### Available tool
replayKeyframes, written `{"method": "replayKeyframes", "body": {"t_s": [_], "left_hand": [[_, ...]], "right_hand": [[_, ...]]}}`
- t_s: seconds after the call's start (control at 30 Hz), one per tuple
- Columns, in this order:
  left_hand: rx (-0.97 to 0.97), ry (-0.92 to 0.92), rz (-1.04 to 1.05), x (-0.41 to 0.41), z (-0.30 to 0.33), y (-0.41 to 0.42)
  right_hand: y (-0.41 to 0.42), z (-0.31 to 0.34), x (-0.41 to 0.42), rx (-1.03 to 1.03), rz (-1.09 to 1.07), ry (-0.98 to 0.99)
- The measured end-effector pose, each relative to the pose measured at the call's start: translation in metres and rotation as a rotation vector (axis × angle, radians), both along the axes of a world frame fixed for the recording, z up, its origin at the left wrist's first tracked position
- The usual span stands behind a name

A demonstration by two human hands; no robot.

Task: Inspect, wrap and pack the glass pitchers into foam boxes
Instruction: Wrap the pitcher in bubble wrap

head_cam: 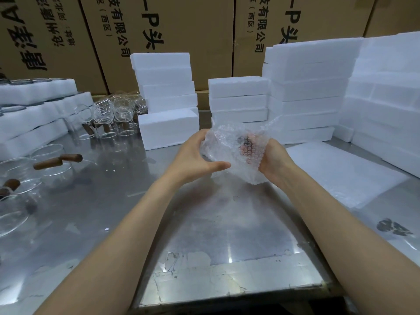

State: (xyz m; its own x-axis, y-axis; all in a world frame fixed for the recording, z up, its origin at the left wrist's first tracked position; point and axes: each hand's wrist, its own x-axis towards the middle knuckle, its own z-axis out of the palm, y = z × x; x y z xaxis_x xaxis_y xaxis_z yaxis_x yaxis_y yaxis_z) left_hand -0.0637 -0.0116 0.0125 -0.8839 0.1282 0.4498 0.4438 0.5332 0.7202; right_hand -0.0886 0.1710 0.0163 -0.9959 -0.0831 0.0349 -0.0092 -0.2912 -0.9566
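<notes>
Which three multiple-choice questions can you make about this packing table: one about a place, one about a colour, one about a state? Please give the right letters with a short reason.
1. Where do the unwrapped glass pitchers stand?
A. left of the hands
B. right of the hands
C. on the foam stacks

2. What colour are the foam boxes?
A. brown
B. white
C. grey

3. What state is the pitcher in the hands in?
A. bare
B. inside a foam box
C. covered in bubble wrap

Answers:
1 A, they stand on the left part of the metal table.
2 B, every stack is white.
3 C, the left hand and right hand hold the bubble-wrapped pitcher above the table.
</notes>
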Motion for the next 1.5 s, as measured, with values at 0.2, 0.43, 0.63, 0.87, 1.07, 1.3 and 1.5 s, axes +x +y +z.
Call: {"method": "replayKeyframes", "body": {"t_s": [0.2,0.43,0.63,0.87,1.07,1.3,1.5], "left_hand": [[-0.016,0.008,-0.029,0.000,-0.002,0.002],[0.224,-0.063,0.056,-0.008,-0.002,0.003],[0.735,-0.316,0.013,-0.014,0.003,-0.005],[0.693,-0.385,-0.039,-0.013,0.002,-0.006],[0.475,-0.434,-0.083,-0.014,-0.005,-0.009],[0.201,-0.394,-0.203,-0.010,-0.011,-0.009],[0.015,-0.327,-0.232,-0.007,-0.012,0.000]], "right_hand": [[-0.003,-0.003,-0.003,0.028,0.010,0.022],[-0.001,-0.004,0.002,0.645,-0.506,0.437],[0.006,-0.002,-0.005,0.347,-0.623,0.367],[-0.016,-0.016,0.002,0.391,0.042,0.122],[0.001,-0.008,-0.005,0.190,-0.244,0.090],[0.005,-0.007,-0.004,0.144,-0.341,0.120],[-0.005,-0.007,0.003,0.234,-0.231,0.228]]}}
